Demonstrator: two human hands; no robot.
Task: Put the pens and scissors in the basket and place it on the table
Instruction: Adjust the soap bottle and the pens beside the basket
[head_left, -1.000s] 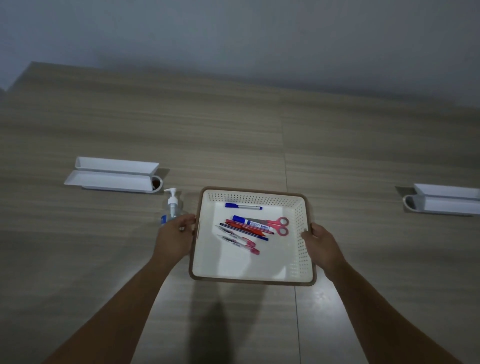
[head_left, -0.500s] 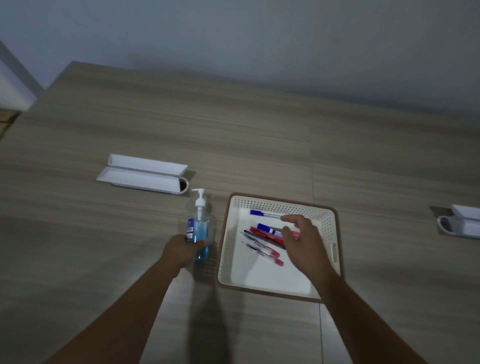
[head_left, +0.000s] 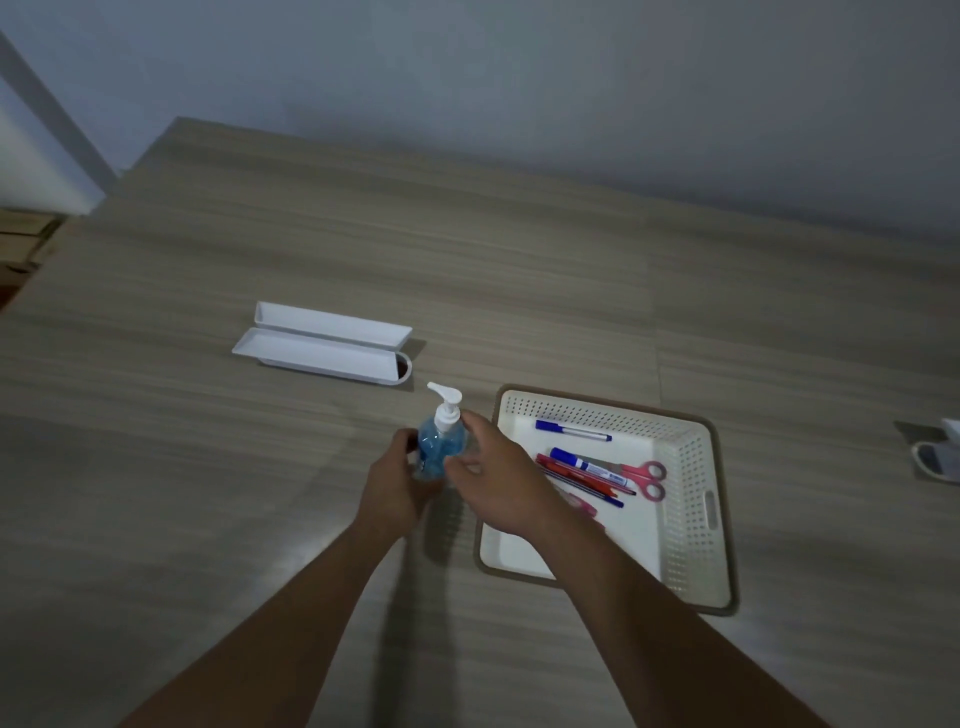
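Observation:
A cream perforated basket (head_left: 693, 519) with a brown rim rests on the wooden table, right of centre. Inside lie several pens (head_left: 587, 470), one blue-capped pen (head_left: 571, 430) apart near the far wall, and pink-handled scissors (head_left: 647, 480). Left of the basket stands a blue pump bottle (head_left: 439, 447). My left hand (head_left: 397, 486) is wrapped around the bottle's lower body. My right hand (head_left: 498, 483) reaches across the basket's left edge, fingers spread and touching the bottle's right side just below the white pump.
A white open case (head_left: 322, 345) lies on the table beyond the bottle, to the left. Another white case (head_left: 940, 460) is cut off at the right edge. The table's far edge meets a grey wall; its left corner drops off at the upper left.
My hands let go of the basket sides. The left hand took hold of the pump bottle, then the right hand moved from over the pens leftward to the bottle. The view shifted left.

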